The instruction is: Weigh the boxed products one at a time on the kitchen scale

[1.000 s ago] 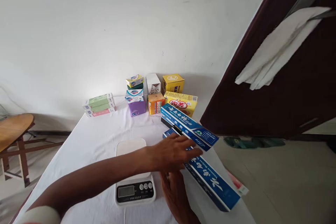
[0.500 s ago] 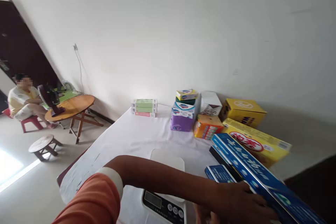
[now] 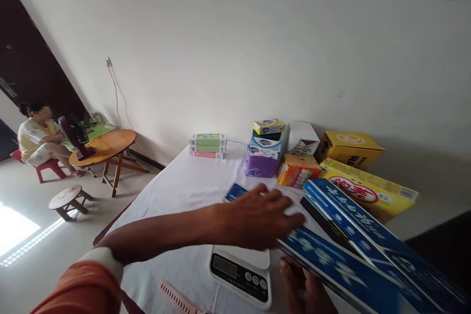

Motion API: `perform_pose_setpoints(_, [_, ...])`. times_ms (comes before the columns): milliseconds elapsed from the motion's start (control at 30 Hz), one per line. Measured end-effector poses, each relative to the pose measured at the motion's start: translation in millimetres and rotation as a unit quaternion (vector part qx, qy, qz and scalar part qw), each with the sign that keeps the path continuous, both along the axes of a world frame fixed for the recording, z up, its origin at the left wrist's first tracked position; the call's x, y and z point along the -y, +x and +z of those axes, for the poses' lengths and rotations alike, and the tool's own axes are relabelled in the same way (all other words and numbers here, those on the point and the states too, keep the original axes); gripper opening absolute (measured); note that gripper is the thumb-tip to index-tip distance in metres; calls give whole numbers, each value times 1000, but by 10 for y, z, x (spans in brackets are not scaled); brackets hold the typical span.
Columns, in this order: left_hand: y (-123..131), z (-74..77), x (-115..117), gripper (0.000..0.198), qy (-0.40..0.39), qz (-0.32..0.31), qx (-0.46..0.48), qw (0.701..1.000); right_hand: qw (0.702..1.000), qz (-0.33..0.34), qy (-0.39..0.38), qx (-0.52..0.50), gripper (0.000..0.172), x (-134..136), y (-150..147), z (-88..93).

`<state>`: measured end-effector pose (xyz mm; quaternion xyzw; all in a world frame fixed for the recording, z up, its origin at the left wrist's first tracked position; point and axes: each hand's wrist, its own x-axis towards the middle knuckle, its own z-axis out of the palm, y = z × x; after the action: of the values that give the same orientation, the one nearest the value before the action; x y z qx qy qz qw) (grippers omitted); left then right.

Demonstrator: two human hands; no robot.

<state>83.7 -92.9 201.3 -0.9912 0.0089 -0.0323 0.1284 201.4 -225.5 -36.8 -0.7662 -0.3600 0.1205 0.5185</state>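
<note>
A long blue toothpaste box [image 3: 331, 266] with white lettering slants across the front of the table, above the right side of a white kitchen scale [image 3: 241, 277]. My left hand [image 3: 253, 216] lies over the box near its far left end, fingers bent around it and slightly blurred. Below the box's lower edge is my right hand [image 3: 307, 284], its thumb and fingers closed against the box and partly hidden by it. Just right of it lies another long blue toothpaste box [image 3: 368, 228], with a dark-sided box [image 3: 326, 223] alongside.
At the back stand a yellow box [image 3: 390, 196], a mustard box [image 3: 349, 149], an orange pack [image 3: 300, 171], a purple pack [image 3: 260, 164] and stacked green and pink boxes [image 3: 208, 146]. A pink strap [image 3: 176, 297] lies in front. A person [image 3: 40, 135] sits far left.
My left hand has moved left and away from me, and the blue toothpaste box has shifted left with it. More of the scale's front now shows, and the pink strap has come into view.
</note>
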Motion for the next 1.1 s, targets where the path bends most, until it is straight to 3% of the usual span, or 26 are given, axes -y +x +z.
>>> perform_pose_setpoints(167, [-532, -156, -294, 47, -71, 100, -57, 991, 998, 2, 2, -59, 56, 13, -172, 303])
perform_pose_setpoints(300, [-725, -351, -384, 44, -130, 141, -89, 977, 994, -13, -13, -105, 58, 25, -200, 418])
perform_pose_setpoints(633, [-771, -680, -456, 51, -191, 148, -73, 968, 988, -20, -35, -151, 63, 42, -211, 549])
perform_pose_setpoints(900, [-836, -712, -495, 82, -225, 141, -38, 963, 986, -42, -62, -148, 64, 32, -206, 539])
perform_pose_setpoints(1100, [-859, -752, -500, 79, -244, 128, -18, 961, 983, -58, -83, -156, 66, 3, -261, 657])
